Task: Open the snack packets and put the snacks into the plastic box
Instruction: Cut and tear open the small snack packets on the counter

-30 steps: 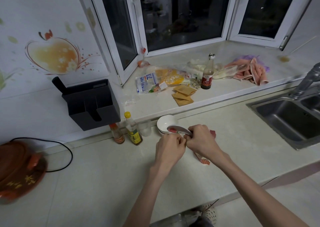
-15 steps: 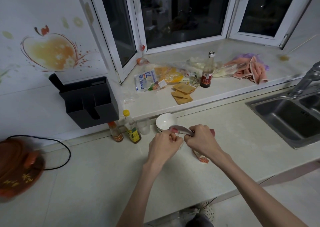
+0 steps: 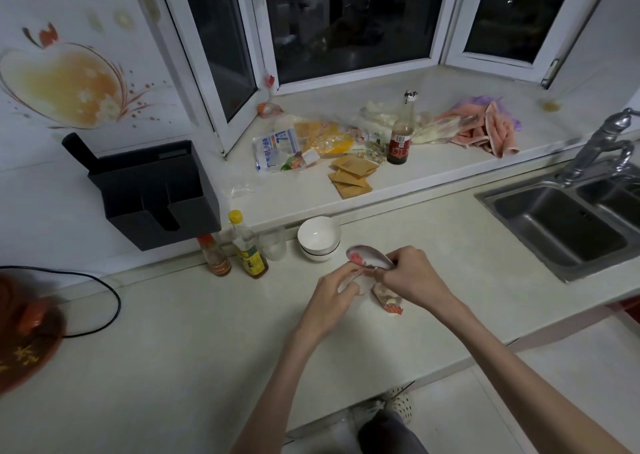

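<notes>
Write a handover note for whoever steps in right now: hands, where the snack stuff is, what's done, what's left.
Left hand: pinching a pale bit of wrapper over the counter.
Right hand: gripping the snack packet, its torn silvery end up, pink showing inside.
Another red-edged packet lies under the right wrist.
White bowls stand just behind. No plastic box clearly visible.
Done: packet being torn open.
Left: empty snacks into the box, open the rest.

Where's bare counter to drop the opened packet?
Bare counter between the black cord and the left hand; another patch between the right hand and the sink. Crowded: bottles and bowls behind the hands; windowsill cluttered.
</notes>
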`<action>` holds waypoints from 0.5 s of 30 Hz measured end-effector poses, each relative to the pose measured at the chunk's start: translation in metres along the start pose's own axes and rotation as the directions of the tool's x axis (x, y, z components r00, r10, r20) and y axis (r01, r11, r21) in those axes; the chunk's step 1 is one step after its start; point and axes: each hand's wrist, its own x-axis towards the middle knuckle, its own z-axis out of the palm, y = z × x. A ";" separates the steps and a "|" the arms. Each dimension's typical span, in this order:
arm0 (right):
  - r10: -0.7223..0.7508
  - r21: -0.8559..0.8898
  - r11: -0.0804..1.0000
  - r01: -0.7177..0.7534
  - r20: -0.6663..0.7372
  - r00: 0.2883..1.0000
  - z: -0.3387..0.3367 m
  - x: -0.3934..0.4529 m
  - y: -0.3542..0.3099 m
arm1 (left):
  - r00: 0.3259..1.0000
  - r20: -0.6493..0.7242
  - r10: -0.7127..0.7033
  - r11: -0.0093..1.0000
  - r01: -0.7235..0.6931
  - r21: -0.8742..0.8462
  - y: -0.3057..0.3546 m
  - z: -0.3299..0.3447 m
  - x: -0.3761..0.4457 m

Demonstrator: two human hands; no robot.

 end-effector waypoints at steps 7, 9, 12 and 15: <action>0.074 -0.042 0.996 -0.074 -0.011 0.997 -0.011 0.002 0.011 | 0.997 0.060 0.052 0.995 -0.057 0.087 -0.013 0.029 0.006; 0.078 -0.040 0.996 -0.078 -0.004 0.997 -0.014 0.004 0.012 | 1.000 -0.010 0.029 0.990 -0.027 0.141 -0.016 0.036 0.013; 0.059 -0.036 0.998 -0.058 0.016 0.998 -0.017 0.009 0.011 | 0.995 -0.096 0.017 0.983 0.001 0.183 -0.018 0.042 0.023; 0.029 -0.100 0.995 -0.022 0.062 0.998 -0.015 0.017 0.008 | 0.992 -0.121 0.027 0.964 0.006 0.265 -0.021 0.048 0.033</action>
